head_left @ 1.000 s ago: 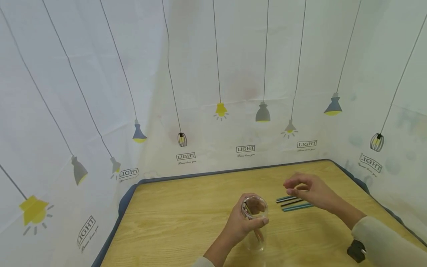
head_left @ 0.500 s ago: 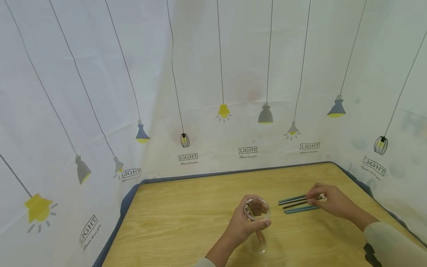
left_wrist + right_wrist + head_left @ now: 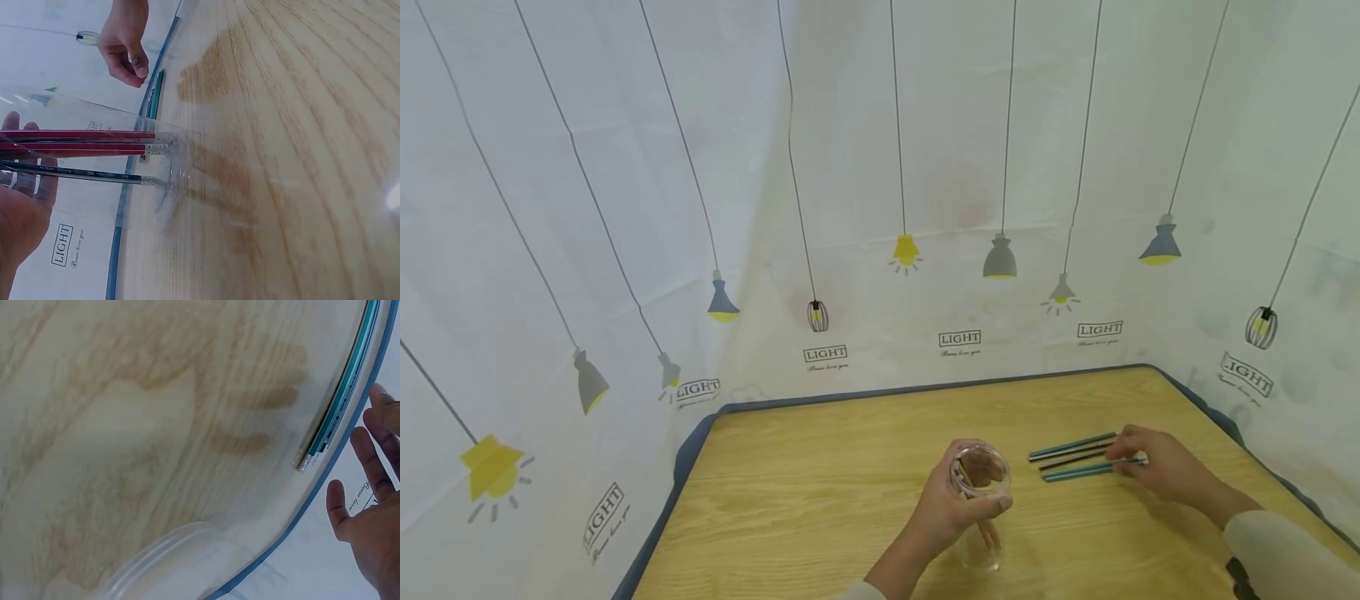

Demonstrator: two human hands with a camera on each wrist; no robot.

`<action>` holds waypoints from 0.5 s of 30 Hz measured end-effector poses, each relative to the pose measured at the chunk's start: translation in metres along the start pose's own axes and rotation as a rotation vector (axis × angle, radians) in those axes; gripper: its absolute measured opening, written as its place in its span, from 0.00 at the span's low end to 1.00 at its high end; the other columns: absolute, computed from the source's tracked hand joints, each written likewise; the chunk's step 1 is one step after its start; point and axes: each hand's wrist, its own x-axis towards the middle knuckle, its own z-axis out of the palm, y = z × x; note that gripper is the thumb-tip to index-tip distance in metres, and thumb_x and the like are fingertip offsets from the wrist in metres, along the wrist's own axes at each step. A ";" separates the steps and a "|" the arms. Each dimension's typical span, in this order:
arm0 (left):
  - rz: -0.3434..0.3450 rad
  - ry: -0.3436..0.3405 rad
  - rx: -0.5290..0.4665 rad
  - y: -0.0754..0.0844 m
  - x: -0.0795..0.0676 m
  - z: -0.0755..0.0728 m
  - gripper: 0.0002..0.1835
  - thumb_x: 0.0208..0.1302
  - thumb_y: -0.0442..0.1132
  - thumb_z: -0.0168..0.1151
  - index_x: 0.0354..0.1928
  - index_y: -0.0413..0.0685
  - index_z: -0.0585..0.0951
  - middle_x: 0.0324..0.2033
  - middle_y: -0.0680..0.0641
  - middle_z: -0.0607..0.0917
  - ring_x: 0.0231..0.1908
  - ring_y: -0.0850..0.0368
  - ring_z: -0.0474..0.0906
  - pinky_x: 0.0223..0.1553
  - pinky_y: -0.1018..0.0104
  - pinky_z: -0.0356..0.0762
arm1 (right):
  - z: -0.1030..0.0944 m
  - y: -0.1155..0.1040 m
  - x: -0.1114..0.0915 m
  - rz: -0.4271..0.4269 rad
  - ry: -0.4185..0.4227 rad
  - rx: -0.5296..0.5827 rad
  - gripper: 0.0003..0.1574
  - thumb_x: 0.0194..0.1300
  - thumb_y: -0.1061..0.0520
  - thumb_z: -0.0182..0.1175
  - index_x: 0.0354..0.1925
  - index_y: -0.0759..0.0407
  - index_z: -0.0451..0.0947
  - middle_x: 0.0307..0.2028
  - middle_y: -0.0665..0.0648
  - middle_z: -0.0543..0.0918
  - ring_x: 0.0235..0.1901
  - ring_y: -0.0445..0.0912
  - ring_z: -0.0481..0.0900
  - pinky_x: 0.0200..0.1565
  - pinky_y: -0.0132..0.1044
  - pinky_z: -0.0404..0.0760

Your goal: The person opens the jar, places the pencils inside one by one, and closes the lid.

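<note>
My left hand (image 3: 943, 504) grips a clear cup (image 3: 982, 448) round its upper part, thumb across the front. Inside it, in the left wrist view, stand two red pencils (image 3: 81, 149) and a dark pencil (image 3: 94, 174), eraser ends toward the cup's base. On the table to the right lie several teal and black pencils (image 3: 1075, 473), roughly side by side. My right hand (image 3: 1161, 467) hovers over their right ends, fingers bent downward. The right wrist view shows that hand's fingers (image 3: 369, 456) spread apart, nothing between them, beside the teal pencils (image 3: 340, 394).
The wooden table (image 3: 797, 483) has a dark blue edge along its back and sides. Behind it hangs a white sheet (image 3: 880, 167) printed with lamps. A small black object (image 3: 1242, 575) lies partly behind the right sleeve.
My right hand has gone from above the pencils' middle to their right ends, lower and nearer me. The left hand keeps its hold on the cup; the view has shifted slightly.
</note>
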 end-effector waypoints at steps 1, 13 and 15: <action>-0.002 0.001 -0.001 0.000 0.000 0.000 0.33 0.65 0.34 0.76 0.69 0.53 0.75 0.58 0.50 0.86 0.57 0.62 0.82 0.71 0.58 0.78 | 0.001 0.000 0.000 0.007 -0.002 -0.002 0.09 0.66 0.61 0.78 0.45 0.54 0.92 0.42 0.47 0.86 0.42 0.42 0.86 0.41 0.40 0.86; 0.037 0.010 0.011 -0.003 -0.001 0.000 0.31 0.66 0.36 0.77 0.68 0.55 0.76 0.55 0.58 0.87 0.56 0.63 0.83 0.71 0.51 0.80 | 0.014 0.003 0.003 -0.022 0.014 -0.159 0.08 0.66 0.61 0.77 0.43 0.50 0.92 0.42 0.45 0.84 0.44 0.51 0.88 0.46 0.52 0.89; 0.041 0.010 0.012 -0.003 0.000 0.001 0.30 0.66 0.36 0.77 0.67 0.57 0.76 0.55 0.59 0.87 0.56 0.64 0.83 0.70 0.53 0.80 | 0.016 0.005 0.004 -0.023 0.008 -0.156 0.08 0.66 0.60 0.77 0.42 0.48 0.92 0.41 0.44 0.84 0.44 0.50 0.88 0.47 0.52 0.90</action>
